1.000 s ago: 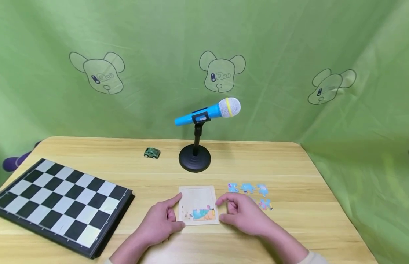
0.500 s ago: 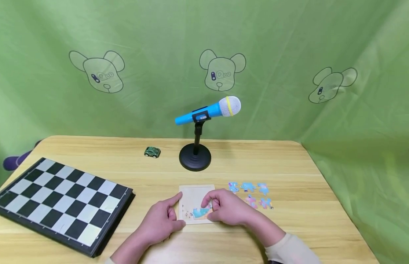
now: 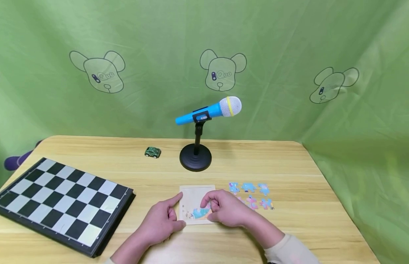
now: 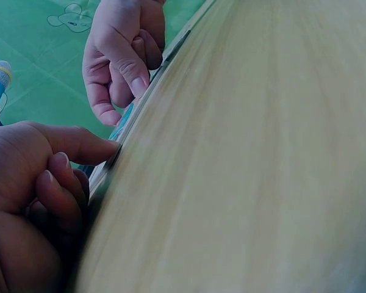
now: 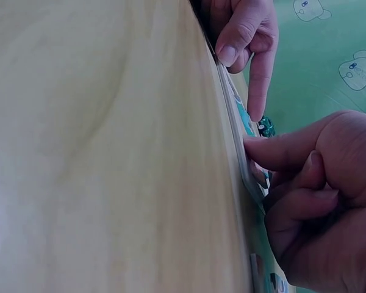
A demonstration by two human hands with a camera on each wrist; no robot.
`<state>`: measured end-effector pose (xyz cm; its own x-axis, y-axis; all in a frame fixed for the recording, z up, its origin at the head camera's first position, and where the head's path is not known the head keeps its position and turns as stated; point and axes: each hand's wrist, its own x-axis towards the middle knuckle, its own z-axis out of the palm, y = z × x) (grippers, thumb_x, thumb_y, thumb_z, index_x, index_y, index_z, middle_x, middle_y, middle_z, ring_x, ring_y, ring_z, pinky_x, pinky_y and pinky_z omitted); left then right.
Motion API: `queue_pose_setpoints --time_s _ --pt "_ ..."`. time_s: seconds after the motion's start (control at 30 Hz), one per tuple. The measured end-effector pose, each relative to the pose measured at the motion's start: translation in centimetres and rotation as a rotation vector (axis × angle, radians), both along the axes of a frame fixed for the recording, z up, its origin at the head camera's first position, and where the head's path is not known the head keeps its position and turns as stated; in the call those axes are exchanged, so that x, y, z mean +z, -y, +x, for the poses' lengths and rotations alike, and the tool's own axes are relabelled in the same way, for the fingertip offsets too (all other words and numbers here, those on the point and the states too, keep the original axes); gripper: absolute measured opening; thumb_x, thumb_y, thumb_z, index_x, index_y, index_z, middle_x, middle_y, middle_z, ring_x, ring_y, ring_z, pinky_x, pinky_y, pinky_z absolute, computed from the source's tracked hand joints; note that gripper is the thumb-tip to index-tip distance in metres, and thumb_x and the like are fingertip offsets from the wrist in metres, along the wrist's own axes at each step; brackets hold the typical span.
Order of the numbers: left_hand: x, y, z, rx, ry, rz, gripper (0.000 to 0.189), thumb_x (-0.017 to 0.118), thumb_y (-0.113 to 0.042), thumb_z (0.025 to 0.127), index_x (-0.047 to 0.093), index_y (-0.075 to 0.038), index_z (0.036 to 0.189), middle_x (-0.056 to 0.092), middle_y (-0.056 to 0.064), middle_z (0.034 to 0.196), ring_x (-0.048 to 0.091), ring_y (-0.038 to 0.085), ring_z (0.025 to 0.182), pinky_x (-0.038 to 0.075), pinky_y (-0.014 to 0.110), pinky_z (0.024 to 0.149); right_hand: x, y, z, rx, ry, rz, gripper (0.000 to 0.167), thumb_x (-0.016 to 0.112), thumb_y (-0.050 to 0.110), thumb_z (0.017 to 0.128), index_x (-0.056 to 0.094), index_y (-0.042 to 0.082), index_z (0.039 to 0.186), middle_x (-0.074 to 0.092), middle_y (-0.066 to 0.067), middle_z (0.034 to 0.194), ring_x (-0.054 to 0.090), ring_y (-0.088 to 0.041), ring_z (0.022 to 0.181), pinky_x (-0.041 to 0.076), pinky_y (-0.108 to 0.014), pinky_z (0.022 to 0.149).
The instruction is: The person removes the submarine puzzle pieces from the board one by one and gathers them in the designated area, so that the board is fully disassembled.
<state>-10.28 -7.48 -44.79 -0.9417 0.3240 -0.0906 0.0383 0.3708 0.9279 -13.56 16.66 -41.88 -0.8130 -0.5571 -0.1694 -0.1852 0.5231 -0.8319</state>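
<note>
A thin square puzzle tray point(image 3: 194, 194) lies on the table before me, with joined blue, orange and pink jigsaw pieces point(image 3: 198, 213) along its lower part. My left hand point(image 3: 161, 222) steadies the tray's left side, forefinger straight on the edge and thumb point(image 4: 94, 146) at the near corner. The right hand point(image 3: 227, 209) bends over the tray's lower right, forefinger and thumb spread apart on the joined pieces, other fingers curled; I cannot tell whether it pinches one. Several loose jigsaw pieces point(image 3: 248, 187) lie to the right, partly hidden behind that hand.
Behind the tray stands a blue toy microphone point(image 3: 211, 110) on a black round-based stand point(image 3: 195, 157). A small green toy car point(image 3: 153, 152) sits left of it. A chessboard point(image 3: 64, 203) covers the table's left side. Green cloth point(image 3: 270, 47) hangs behind.
The right hand has moved left from the tray's right edge onto the joined pieces, then stayed there. Loose pink pieces behind it have come into view. The left hand has kept its place.
</note>
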Motion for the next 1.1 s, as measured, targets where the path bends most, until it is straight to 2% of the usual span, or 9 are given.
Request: queue_pose_setpoints --time_s 0.4,0.63,0.9,1.1 --pt "0.0 0.04 0.14 -0.001 -0.004 0.025 0.084 0.083 -0.004 0.075 0.042 0.005 0.148 0.05 -0.002 0.062 0.047 0.011 0.047 0.037 0.024 0.04 -0.26 0.2 0.24 -0.009 -0.001 -0.038 0.029 0.073 -0.013 0.074 0.065 0.008 0.094 0.034 0.007 0.059 0.034 -0.009 0.054 0.043 -0.03 0.072" --pt "-0.02 0.08 0.1 0.0 -0.008 -0.002 0.083 0.082 -0.006 0.076 0.042 0.004 0.148 0.051 -0.002 0.062 0.047 0.01 0.047 0.038 0.024 0.041 0.28 0.15 0.45 -0.015 -0.039 -0.004 0.03 0.075 -0.008 0.077 0.07 0.011 0.1 0.034 0.007 0.057 0.034 -0.008 0.053 0.044 -0.03 0.074" --pt "0.0 0.13 0.12 0.006 0.002 -0.002 0.084 0.082 -0.005 0.076 0.041 0.004 0.149 0.051 -0.002 0.062 0.047 0.01 0.047 0.038 0.024 0.041 -0.29 0.33 0.51 -0.051 -0.051 0.027 0.026 0.086 0.011 0.075 0.068 0.014 0.094 0.039 0.007 0.056 0.036 -0.007 0.051 0.038 -0.024 0.053" --pt "0.09 0.03 0.16 0.004 -0.01 0.012 0.084 0.083 -0.005 0.076 0.042 0.005 0.148 0.05 -0.002 0.062 0.047 0.011 0.048 0.038 0.024 0.041 -0.35 0.73 0.33 -0.072 -0.105 0.072 0.023 0.085 0.012 0.075 0.069 0.015 0.091 0.039 0.007 0.055 0.037 -0.007 0.049 0.037 -0.025 0.051"
